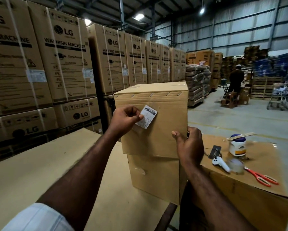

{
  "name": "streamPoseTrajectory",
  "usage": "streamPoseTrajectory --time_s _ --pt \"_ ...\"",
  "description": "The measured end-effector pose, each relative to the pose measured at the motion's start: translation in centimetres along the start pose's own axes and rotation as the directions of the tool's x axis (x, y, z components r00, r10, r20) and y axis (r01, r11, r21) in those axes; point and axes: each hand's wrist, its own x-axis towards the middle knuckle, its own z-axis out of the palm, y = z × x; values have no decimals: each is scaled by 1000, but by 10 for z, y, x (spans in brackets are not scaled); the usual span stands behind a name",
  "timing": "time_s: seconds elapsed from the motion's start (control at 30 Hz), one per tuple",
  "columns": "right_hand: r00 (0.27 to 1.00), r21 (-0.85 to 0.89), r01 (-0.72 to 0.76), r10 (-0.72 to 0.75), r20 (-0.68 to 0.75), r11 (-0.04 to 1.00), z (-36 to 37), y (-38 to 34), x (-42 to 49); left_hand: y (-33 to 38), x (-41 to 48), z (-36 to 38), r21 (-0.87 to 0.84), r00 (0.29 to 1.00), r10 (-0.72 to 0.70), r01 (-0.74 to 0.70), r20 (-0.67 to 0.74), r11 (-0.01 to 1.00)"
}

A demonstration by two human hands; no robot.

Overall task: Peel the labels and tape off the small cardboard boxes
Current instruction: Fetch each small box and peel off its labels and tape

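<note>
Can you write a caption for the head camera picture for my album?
Left hand peels a white label off the top box while the right hand steadies it.

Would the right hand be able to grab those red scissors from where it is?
Probably yes. The right hand only steadies the top box's edge, and the scissors lie in the open on the big carton beside it; only the tape roll sits near.

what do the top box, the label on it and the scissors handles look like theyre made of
Top box: brown corrugated cardboard, matte, with metal staples along its upper edge.
Label: thin white printed paper, likely adhesive; the left hand pinches its edge.
Scissors: handles look like smooth orange-red plastic; the blades are mostly hidden, so their material is unclear.
</note>
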Motion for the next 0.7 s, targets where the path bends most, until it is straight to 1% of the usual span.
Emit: streamPoseTrajectory --time_s 0.17,0.3,0.4,0.47,0.53,0.57,0.6,0.63,0.67,0.7 --pt "999 -3 -31 31 23 1000 -1 -3 -3 2 -7 2 16 998 -55 54 25 998" --pt "991 -28 -74 77 107 997 -11 -11 0 10 -24 2 20 995 -100 100 24 995" --pt "964 -56 -167 175 202 984 -21 -20 4 14 -43 3 -50 990 -136 135 -21 990" --pt "956 -68 -185 196 219 980 -31 -30 0 11 -58 6 -110 985 -169 165 -30 980" --pt "977 -53 -121 128 168 991 -43 -43 -7 8 -74 10 -107 982 -186 186 15 977" --pt "985 -15 -71 72 154 997 -50 -50 -12 7 -81 13 -85 982 -183 187 52 979" --pt "985 35 -16 10 172 999 -57 -58 -16 6 -88 15 -57 980 -176 182 95 982" --pt "972 76 42 -58 227 996 -64 -65 -20 6 -94 16 -34 976 -164 171 142 985" --pt "939 87 93 -117 324 992 -72 -71 -25 7 -99 16 -12 970 -152 157 189 988" --pt "880 66 136 -151 451 989 -79 -76 -31 8 -106 16 7 963 -137 139 233 990"
